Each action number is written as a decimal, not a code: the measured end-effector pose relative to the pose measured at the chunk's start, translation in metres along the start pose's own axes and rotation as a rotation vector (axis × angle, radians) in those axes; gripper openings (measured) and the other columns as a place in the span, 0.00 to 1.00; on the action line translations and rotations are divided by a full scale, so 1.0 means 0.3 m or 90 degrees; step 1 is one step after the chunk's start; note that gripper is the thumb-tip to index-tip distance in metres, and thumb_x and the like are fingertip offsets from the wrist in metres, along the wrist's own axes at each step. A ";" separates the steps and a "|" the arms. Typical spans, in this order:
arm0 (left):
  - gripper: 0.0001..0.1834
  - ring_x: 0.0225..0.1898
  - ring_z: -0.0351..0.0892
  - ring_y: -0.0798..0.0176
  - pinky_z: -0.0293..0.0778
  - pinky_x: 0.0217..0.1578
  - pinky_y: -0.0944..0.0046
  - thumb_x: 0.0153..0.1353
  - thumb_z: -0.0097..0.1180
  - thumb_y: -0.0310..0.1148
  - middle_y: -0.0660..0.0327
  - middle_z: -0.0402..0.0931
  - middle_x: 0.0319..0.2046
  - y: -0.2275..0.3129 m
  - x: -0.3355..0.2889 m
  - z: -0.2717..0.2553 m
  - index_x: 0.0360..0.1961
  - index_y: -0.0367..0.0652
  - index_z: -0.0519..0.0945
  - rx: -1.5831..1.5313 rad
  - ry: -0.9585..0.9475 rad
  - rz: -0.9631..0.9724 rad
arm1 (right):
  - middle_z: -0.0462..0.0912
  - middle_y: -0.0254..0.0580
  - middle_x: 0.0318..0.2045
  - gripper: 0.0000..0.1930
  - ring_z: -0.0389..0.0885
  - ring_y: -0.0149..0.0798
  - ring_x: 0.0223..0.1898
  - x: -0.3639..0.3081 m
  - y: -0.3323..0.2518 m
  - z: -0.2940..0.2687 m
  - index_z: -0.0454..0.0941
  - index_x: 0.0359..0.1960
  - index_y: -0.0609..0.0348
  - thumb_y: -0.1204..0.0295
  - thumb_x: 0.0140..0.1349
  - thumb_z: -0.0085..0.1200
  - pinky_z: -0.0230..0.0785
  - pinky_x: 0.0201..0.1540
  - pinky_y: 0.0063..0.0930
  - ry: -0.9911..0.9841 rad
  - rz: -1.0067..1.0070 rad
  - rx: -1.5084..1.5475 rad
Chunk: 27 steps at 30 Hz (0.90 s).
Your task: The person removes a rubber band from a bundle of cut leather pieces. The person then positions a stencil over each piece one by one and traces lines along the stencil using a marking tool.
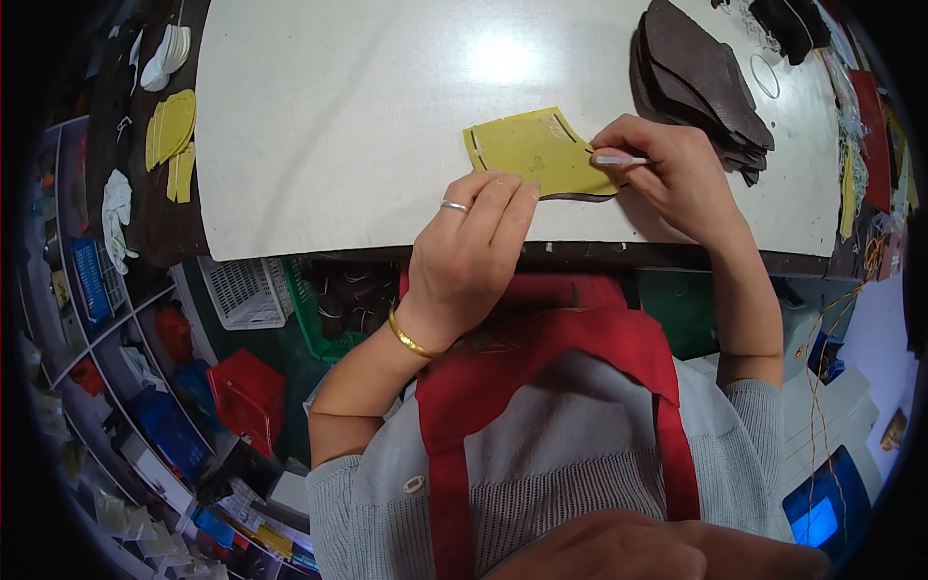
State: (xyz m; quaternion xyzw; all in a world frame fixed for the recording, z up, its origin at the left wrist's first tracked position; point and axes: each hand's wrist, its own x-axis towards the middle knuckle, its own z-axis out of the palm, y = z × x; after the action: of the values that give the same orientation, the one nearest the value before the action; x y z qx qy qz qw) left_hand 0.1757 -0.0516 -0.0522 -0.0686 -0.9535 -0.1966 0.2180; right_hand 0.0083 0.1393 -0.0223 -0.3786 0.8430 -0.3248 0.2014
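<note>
A yellow template (527, 145) with dark slots along its edges lies on the white tabletop. Beneath it, a dark brown leather piece (580, 197) shows as a thin strip at the near edge. My left hand (464, 237) rests its outstretched fingertips on the template's near-left part; its thumb is hidden. At the template's right end, my right hand (681, 174) pinches a slim whitish pen (621, 159), held almost level. The pen's tip is too small to make out against the template.
A stack of dark brown leather pieces (696, 77) lies at the back right, near a clear ring (765, 75). Yellow templates (171, 130) and white pieces (166, 58) sit beyond the board's left edge. Below stand a white crate (242, 295) and a red bin (246, 396).
</note>
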 end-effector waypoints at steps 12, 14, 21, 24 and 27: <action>0.25 0.40 0.78 0.57 0.82 0.32 0.65 0.55 0.60 0.27 0.60 0.79 0.45 0.059 0.090 -0.037 0.56 0.51 0.82 0.171 -0.160 0.082 | 0.87 0.40 0.31 0.07 0.86 0.39 0.32 -0.075 0.025 -0.047 0.84 0.39 0.59 0.71 0.62 0.65 0.77 0.37 0.28 0.073 0.013 -0.095; 0.24 0.39 0.77 0.56 0.81 0.34 0.64 0.54 0.59 0.27 0.58 0.78 0.45 0.071 0.096 -0.038 0.56 0.48 0.82 0.174 -0.177 0.088 | 0.85 0.40 0.31 0.06 0.85 0.44 0.31 -0.080 0.033 -0.036 0.84 0.39 0.57 0.72 0.62 0.65 0.77 0.35 0.33 0.113 -0.069 -0.182; 0.22 0.40 0.78 0.52 0.79 0.42 0.58 0.54 0.56 0.28 0.46 0.79 0.46 0.125 0.075 0.041 0.51 0.30 0.81 0.196 -0.111 0.149 | 0.85 0.35 0.34 0.11 0.82 0.45 0.32 0.005 -0.042 -0.090 0.83 0.36 0.54 0.63 0.70 0.53 0.73 0.32 0.39 0.264 -0.279 -0.234; 0.19 0.40 0.79 0.52 0.80 0.44 0.55 0.58 0.53 0.32 0.46 0.80 0.46 0.132 0.061 0.070 0.48 0.33 0.83 0.170 -0.068 0.130 | 0.85 0.36 0.34 0.16 0.82 0.50 0.30 0.056 -0.118 -0.032 0.84 0.40 0.53 0.58 0.73 0.47 0.73 0.33 0.42 0.009 -0.201 -0.084; 0.20 0.41 0.79 0.51 0.80 0.48 0.51 0.60 0.52 0.36 0.46 0.79 0.45 0.153 0.040 0.064 0.49 0.34 0.82 0.147 -0.069 0.111 | 0.82 0.46 0.27 0.13 0.82 0.47 0.26 0.146 -0.163 0.030 0.80 0.35 0.59 0.63 0.73 0.50 0.72 0.33 0.37 -0.150 -0.222 0.003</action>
State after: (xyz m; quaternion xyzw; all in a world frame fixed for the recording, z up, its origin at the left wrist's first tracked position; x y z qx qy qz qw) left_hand 0.1674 -0.0014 -0.0471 -0.1361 -0.9705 -0.0619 0.1892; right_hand 0.0107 0.0773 0.0014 -0.5541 0.7343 -0.3099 0.2402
